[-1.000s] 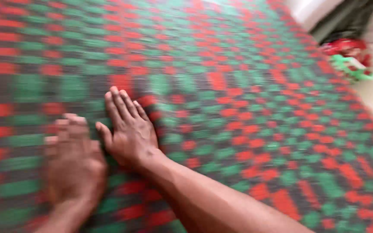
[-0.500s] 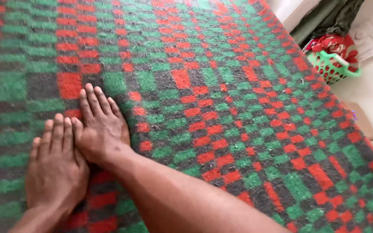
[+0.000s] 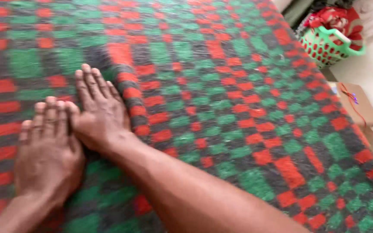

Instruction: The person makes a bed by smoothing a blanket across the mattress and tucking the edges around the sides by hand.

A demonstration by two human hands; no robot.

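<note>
Now both hands lie flat, fingers spread, side by side: left hand (image 3: 48,151), right hand (image 3: 98,112), on the blanket (image 3: 238,108) covering the bed. It looks thick, soft, heavy; edges give the best hold.

open blanket (image 3: 221,108), basket (image 3: 330,43) far right

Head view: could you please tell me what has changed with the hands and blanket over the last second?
The left hand has moved up beside the right hand, and the two now lie flat, side by side and touching. A ridge of blanket has bunched up at the right hand's fingers. The camera has shifted, so the green basket shows more fully. Both palms stayed pressed on the blanket; nothing was gripped.
</note>
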